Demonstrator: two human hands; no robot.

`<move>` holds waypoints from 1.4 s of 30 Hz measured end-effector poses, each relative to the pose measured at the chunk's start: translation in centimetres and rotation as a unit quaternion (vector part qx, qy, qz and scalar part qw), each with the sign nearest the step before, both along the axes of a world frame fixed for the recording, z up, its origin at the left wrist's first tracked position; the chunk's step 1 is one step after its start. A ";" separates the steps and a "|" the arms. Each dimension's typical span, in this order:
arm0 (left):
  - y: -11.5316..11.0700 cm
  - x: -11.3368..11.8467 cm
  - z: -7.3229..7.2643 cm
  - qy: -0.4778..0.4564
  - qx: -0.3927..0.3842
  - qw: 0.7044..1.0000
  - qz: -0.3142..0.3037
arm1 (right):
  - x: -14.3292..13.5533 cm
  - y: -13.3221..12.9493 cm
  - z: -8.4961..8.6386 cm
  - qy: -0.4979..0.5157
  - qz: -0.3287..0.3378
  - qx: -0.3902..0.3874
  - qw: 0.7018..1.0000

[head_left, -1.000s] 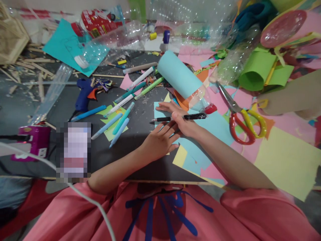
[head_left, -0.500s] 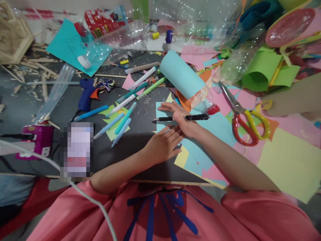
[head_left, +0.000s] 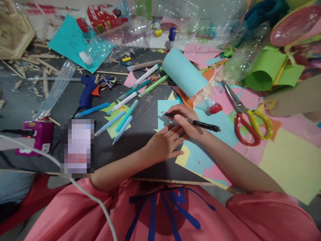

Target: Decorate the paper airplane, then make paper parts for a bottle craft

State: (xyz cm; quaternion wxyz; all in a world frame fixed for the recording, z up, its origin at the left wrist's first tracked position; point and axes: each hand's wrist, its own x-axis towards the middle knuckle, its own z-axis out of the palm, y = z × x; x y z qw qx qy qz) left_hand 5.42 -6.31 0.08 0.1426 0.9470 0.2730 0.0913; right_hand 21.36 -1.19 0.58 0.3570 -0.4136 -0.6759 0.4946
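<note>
Right hand: your right hand is partly curled, a black pen pinched between thumb and fingers.
Left hand: your left hand lies open with fingers loosely spread, gripping nothing that shows; its fingertips run in beneath your right hand, where contact is hard to judge.
Pen: it slants across your right hand, tip toward the left and back end sticking out past the thumb. You could mark your own left fingers or the sheet by accident, because the bare tip sits so near both; whether it touches the paper you cannot tell from here.
Blue sheet: the light blue paper lies under and beyond your right hand. It may skid or crease, since no finger clearly pins it and loose scraps overlap nearby.
Wrapped bottle: the blue-wrapped bottle lies on its side just beyond your right hand; a knuckle nudge could roll it.
Scissors: the scissors rest to the right of your right hand, blades pointing away; a wide elbow swing might catch the handles.
Cable: the white cable hangs across your left sleeve, so a quick left-arm pull could snag it.
</note>
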 end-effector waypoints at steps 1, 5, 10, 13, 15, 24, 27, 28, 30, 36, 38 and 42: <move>0.0 0.0 0.0 -0.001 0.001 1.000 0.001 | -0.1 0.0 0.2 -0.010 0.015 -0.013 1.000; -0.1 0.1 0.1 0.008 0.007 1.000 0.004 | -0.5 0.5 0.4 -0.024 -0.009 -0.065 0.998; -0.1 0.1 0.4 0.026 0.011 1.000 0.008 | -0.7 0.5 0.4 -0.031 -0.053 -0.089 0.994; -0.1 0.1 0.4 0.023 0.007 1.000 0.009 | -0.9 0.2 0.3 -0.049 -0.025 -0.063 0.997; -0.1 0.1 0.3 0.021 0.006 1.000 0.008 | -0.9 0.1 0.1 -0.056 -0.008 -0.031 0.998; -0.2 0.1 0.1 0.015 0.008 1.000 0.013 | -0.8 0.2 -0.7 -0.065 0.018 0.028 0.997; -0.2 0.1 0.1 0.020 0.003 1.000 0.014 | -0.9 0.2 -0.5 -0.052 0.019 0.040 0.998; -0.2 0.1 0.1 0.022 0.001 1.000 0.013 | -0.9 0.2 -0.3 -0.054 0.019 0.037 0.998; -0.2 0.1 0.2 0.026 -0.001 1.000 0.012 | -0.9 0.1 0.2 -0.065 0.022 0.025 0.997; -0.2 0.0 0.2 0.021 0.005 1.000 0.013 | -0.9 0.1 0.7 -0.081 0.028 0.034 0.996; -0.2 0.0 0.2 0.019 0.006 1.000 0.013 | -0.9 0.1 0.4 -0.082 0.029 0.044 0.995; -0.2 0.0 0.1 0.015 0.009 1.000 0.011 | -1.0 0.0 -0.4 -0.058 0.005 0.085 0.995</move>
